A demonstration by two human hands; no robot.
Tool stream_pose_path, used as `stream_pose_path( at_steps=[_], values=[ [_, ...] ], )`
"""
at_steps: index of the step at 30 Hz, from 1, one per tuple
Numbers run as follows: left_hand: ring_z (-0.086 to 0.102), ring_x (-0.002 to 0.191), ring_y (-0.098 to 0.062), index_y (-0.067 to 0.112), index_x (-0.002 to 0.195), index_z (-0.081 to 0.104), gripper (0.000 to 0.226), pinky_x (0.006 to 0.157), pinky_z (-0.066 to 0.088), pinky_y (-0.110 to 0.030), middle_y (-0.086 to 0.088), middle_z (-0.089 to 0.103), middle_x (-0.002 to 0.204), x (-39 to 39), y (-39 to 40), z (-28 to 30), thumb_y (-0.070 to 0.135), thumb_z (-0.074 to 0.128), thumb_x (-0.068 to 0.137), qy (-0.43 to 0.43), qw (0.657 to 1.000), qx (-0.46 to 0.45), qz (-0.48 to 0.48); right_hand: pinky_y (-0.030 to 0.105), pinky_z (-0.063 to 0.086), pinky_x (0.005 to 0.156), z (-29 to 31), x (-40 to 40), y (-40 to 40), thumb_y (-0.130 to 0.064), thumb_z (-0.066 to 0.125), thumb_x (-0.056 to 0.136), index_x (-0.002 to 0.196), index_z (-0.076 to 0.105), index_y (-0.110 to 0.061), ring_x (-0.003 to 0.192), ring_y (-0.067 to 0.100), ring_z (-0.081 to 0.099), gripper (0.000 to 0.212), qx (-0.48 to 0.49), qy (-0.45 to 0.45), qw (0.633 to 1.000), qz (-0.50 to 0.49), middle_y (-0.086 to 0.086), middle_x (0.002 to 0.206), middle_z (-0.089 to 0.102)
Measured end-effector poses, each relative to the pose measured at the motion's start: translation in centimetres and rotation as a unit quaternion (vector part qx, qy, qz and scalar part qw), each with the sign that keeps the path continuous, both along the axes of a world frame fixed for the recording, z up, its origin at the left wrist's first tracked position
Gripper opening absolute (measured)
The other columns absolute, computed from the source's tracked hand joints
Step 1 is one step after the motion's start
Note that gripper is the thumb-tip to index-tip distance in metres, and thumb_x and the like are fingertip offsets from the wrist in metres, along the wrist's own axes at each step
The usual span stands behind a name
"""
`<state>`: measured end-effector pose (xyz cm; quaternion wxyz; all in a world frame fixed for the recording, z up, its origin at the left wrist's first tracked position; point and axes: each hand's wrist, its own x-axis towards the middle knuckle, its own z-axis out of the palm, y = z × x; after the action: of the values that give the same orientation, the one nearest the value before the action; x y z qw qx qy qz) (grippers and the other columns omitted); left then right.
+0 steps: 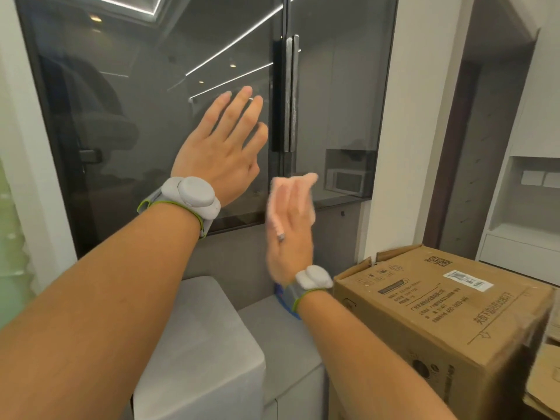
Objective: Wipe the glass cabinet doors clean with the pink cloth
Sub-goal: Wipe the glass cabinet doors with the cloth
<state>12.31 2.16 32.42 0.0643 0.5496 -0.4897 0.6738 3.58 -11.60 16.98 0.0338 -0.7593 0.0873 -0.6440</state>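
Two dark glass cabinet doors fill the view, the left door [145, 116] and the right door [339, 116], meeting at a pair of vertical grey handles [289, 95]. My left hand [221, 147] lies flat on the left door near the handles, fingers spread, holding nothing. Lower down, my right hand [289, 237] presses the pink cloth [292, 189] against the glass by the bottom of the door seam. That hand and the cloth are blurred by motion. Both wrists carry grey bands.
A brown cardboard box [448, 316] stands close at the lower right, beside my right forearm. A grey appliance or cushioned block [200, 344] sits under my arms. White wall and shelving [527, 207] lie to the right.
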Motion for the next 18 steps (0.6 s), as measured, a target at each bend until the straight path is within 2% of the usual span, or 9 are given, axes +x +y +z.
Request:
stream_pose_path(
  at_steps=[2, 4, 7, 9, 11, 13, 16, 18],
  values=[
    [0.027, 0.157, -0.041, 0.003, 0.137, 0.053, 0.04, 0.13, 0.019, -0.054, -0.024, 0.036, 0.164, 0.2, -0.1, 0.0, 0.02, 0.035, 0.105, 0.004, 1.0, 0.005, -0.002, 0.064, 0.019, 0.123, -1.4, 1.7, 1.9, -0.021, 0.034, 0.106, 0.164, 0.015, -0.013, 0.158, 0.045, 0.003, 0.061, -0.048, 0.03, 0.998, 0.003, 0.02, 0.172, 0.002],
    [0.026, 0.157, -0.042, 0.003, 0.138, 0.052, 0.041, 0.13, 0.018, -0.054, -0.025, 0.036, 0.164, 0.4, 0.0, -0.1, 0.02, 0.034, 0.106, 0.009, 1.0, 0.01, -0.007, 0.061, 0.019, 0.124, -1.8, 2.1, 1.6, -0.021, 0.037, 0.105, 0.162, 0.02, -0.009, 0.159, 0.042, 0.006, 0.061, -0.068, 0.042, 0.997, 0.003, 0.016, 0.172, 0.008],
    [0.029, 0.156, -0.042, 0.002, 0.138, 0.053, 0.041, 0.13, 0.019, -0.054, -0.025, 0.039, 0.162, 0.3, 0.1, -0.1, 0.021, 0.035, 0.105, 0.012, 1.0, 0.006, -0.001, 0.043, 0.014, 0.127, 0.8, 0.8, 0.5, -0.025, 0.034, 0.106, 0.164, 0.01, -0.012, 0.161, 0.029, 0.005, 0.065, -0.01, 0.015, 1.0, 0.02, 0.013, 0.173, -0.002],
    [0.031, 0.155, -0.042, 0.002, 0.137, 0.054, 0.041, 0.129, 0.021, -0.054, -0.025, 0.041, 0.16, 0.1, 0.2, -0.1, 0.021, 0.035, 0.106, 0.01, 1.0, 0.005, 0.001, 0.033, 0.015, 0.125, 3.0, 0.3, -0.3, -0.027, 0.028, 0.109, 0.163, -0.002, -0.019, 0.158, 0.028, 0.016, 0.063, 0.042, -0.037, 0.998, 0.035, 0.005, 0.172, 0.003],
    [0.03, 0.155, -0.042, 0.003, 0.139, 0.053, 0.042, 0.129, 0.021, -0.055, -0.025, 0.041, 0.16, 0.0, 0.3, 0.0, 0.022, 0.034, 0.106, 0.011, 1.0, 0.012, 0.007, 0.045, 0.013, 0.129, 4.3, 1.0, -0.1, -0.038, 0.021, 0.112, 0.161, -0.014, -0.032, 0.161, 0.028, 0.003, 0.061, 0.082, -0.069, 0.994, 0.028, -0.005, 0.173, -0.014],
    [0.028, 0.156, -0.042, 0.002, 0.14, 0.052, 0.044, 0.13, 0.019, -0.055, -0.026, 0.04, 0.161, 0.1, 0.2, -0.1, 0.023, 0.035, 0.106, 0.015, 1.0, 0.016, 0.01, 0.055, 0.013, 0.129, 3.5, 1.4, -0.1, -0.043, 0.018, 0.112, 0.162, -0.013, -0.031, 0.161, 0.03, -0.005, 0.06, 0.068, -0.054, 0.996, 0.002, -0.005, 0.171, -0.021],
    [0.029, 0.155, -0.042, 0.002, 0.139, 0.052, 0.043, 0.13, 0.019, -0.054, -0.026, 0.041, 0.159, 0.1, 0.3, -0.2, 0.023, 0.037, 0.105, 0.013, 1.0, 0.016, 0.011, 0.058, 0.018, 0.126, 0.0, 0.6, -0.5, -0.017, 0.036, 0.108, 0.164, 0.011, -0.011, 0.16, 0.037, 0.0, 0.061, -0.009, 0.003, 0.999, -0.031, 0.018, 0.172, -0.003],
    [0.031, 0.155, -0.042, 0.003, 0.138, 0.053, 0.042, 0.13, 0.02, -0.054, -0.025, 0.043, 0.158, -0.1, 0.4, -0.2, 0.023, 0.038, 0.105, 0.01, 1.0, 0.014, 0.008, 0.054, 0.025, 0.126, -1.5, -0.5, -0.7, 0.006, 0.047, 0.096, 0.158, 0.031, -0.004, 0.158, 0.04, 0.014, 0.064, -0.032, 0.009, 0.999, -0.034, 0.022, 0.169, 0.017]
  ],
)
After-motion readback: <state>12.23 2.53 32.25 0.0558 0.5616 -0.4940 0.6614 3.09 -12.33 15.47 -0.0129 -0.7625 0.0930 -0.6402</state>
